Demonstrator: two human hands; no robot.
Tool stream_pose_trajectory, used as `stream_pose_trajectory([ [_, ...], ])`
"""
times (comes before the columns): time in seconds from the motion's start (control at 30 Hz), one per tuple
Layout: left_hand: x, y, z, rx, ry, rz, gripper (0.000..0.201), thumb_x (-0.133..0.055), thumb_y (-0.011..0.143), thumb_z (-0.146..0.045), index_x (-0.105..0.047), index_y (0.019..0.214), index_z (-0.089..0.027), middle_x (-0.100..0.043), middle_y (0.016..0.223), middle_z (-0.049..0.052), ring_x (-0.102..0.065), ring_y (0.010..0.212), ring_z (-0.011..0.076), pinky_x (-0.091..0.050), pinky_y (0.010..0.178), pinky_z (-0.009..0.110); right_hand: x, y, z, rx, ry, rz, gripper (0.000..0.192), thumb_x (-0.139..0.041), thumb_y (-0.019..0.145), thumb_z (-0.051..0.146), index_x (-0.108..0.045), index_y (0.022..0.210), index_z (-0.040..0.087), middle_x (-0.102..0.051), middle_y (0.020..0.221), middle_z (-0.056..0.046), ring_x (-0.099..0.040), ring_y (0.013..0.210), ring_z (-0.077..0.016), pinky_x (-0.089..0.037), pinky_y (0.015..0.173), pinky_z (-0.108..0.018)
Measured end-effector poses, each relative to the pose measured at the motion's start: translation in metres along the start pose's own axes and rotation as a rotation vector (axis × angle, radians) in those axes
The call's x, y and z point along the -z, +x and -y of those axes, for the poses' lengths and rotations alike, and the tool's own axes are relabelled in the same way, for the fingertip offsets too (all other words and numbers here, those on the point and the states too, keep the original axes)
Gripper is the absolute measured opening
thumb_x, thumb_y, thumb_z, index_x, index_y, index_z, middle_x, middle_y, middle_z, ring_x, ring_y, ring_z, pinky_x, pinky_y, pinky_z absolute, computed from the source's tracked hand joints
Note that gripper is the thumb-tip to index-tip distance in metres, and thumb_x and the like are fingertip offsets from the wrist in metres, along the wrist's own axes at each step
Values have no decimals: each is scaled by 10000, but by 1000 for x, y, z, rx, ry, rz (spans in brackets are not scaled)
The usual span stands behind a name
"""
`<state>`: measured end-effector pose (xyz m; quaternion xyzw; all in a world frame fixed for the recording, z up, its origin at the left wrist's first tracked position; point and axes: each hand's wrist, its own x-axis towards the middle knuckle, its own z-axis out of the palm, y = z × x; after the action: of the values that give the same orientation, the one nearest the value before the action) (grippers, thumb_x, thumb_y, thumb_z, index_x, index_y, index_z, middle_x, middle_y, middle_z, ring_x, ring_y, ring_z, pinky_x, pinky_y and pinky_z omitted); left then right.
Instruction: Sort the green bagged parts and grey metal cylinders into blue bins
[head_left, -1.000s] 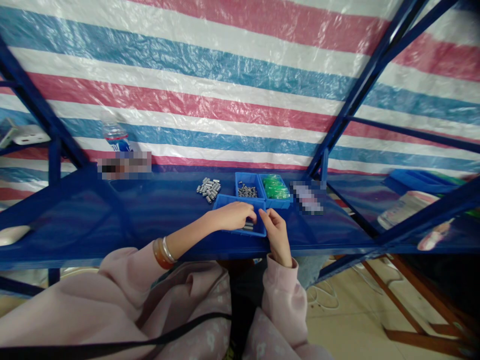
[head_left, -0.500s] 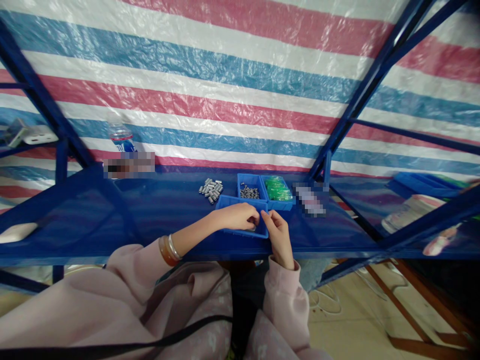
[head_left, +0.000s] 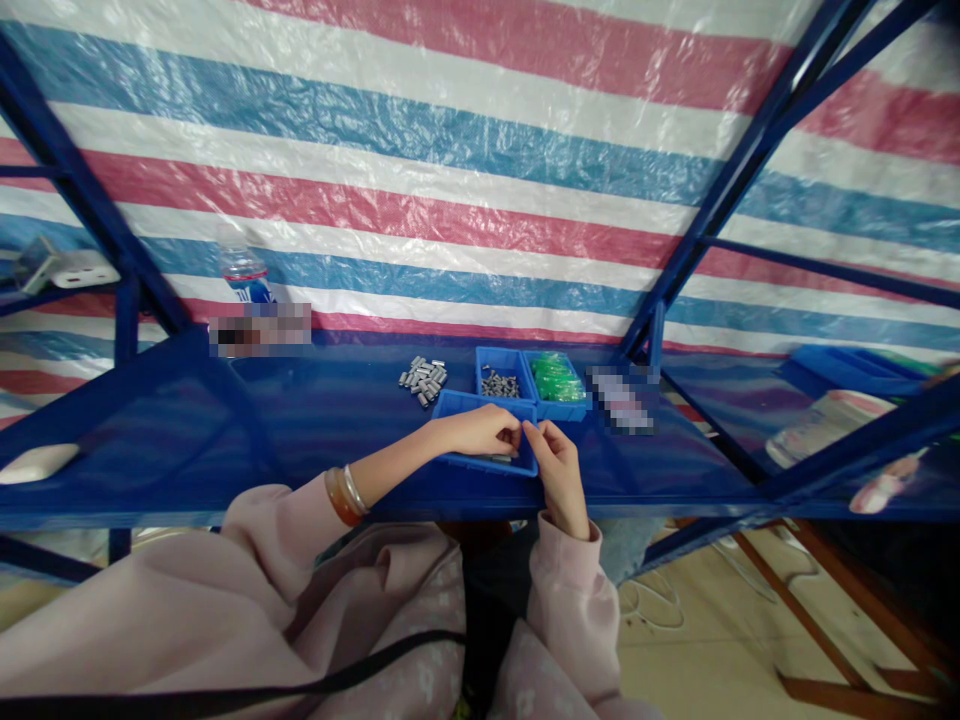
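Note:
Above the front blue bin (head_left: 450, 403) my left hand (head_left: 484, 430) has its fingers curled together; whatever they grip is too small to make out. My right hand (head_left: 555, 455) is at the bin's right end, thumb and forefinger pinched close to the left fingertips, and its contents are hidden too. Some grey metal pieces show in the bin beneath my left hand. Behind it stand a blue bin with small dark metal parts (head_left: 501, 384) and another with green plastic-looking pieces (head_left: 555, 377). A pile of silvery metal cylinders (head_left: 424, 380) lies on the blue table to the left.
A water bottle (head_left: 247, 275) stands at the back left beside a blurred-out item. To the right lies another blurred object (head_left: 621, 398). A white object (head_left: 39, 464) sits at the left edge. Blue metal posts (head_left: 697, 230) rise in front of a striped sheet.
Both hands stay almost in place, with only slight finger movement over the front bin. The whole view has shifted very slightly.

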<state>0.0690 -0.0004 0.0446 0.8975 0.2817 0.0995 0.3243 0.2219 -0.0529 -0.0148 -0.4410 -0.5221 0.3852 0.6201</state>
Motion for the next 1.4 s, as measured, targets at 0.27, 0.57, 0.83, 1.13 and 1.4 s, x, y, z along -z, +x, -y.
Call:
stream_pose_trajectory([
  [0.27, -1, -1, -2, -8, 13, -41, 26, -645, 777, -112, -633, 800, -115, -621, 703, -9, -573, 641, 109, -402, 612, 199, 0, 1, 0, -20, 6, -1, 447, -679, 774, 497, -389, 589, 211, -329, 568, 72, -286, 542, -95, -268, 524, -239],
  [0.57, -3, -5, -10, -41, 209, -52, 126, -580, 812, -83, -685, 751, -114, -648, 769, 44, -616, 730, 149, -418, 686, 232, 0, 0, 1, -31, 11, -1, 478, -686, 772, 517, -368, 587, 212, -290, 558, 76, -247, 533, -91, -226, 506, -244],
  [0.83, 0, -16, -23, -50, 476, -74, 195, -553, 890, -176, -724, 797, -168, -593, 823, 45, -592, 762, 163, -404, 694, 253, 1, 0, -3, -52, 31, 10, 473, -687, 775, 519, -373, 596, 214, -302, 546, 81, -245, 517, -87, -213, 492, -246],
  [1.13, 7, -34, -20, -37, 411, -14, 294, -476, 963, -370, -713, 1068, -231, -604, 923, 51, -614, 825, 172, -417, 725, 254, 0, -1, 2, -37, 2, -2, 468, -684, 786, 496, -363, 598, 214, -287, 557, 78, -237, 531, -89, -219, 503, -249],
  [1.4, 41, -67, -15, -122, 83, -394, 285, -537, 936, -335, -678, 1144, -200, -667, 1060, 73, -623, 953, 164, -468, 869, 286, 0, 0, -1, -58, 28, 5, 501, -687, 769, 542, -347, 593, 219, -272, 526, 87, -214, 495, -81, -189, 482, -252],
])
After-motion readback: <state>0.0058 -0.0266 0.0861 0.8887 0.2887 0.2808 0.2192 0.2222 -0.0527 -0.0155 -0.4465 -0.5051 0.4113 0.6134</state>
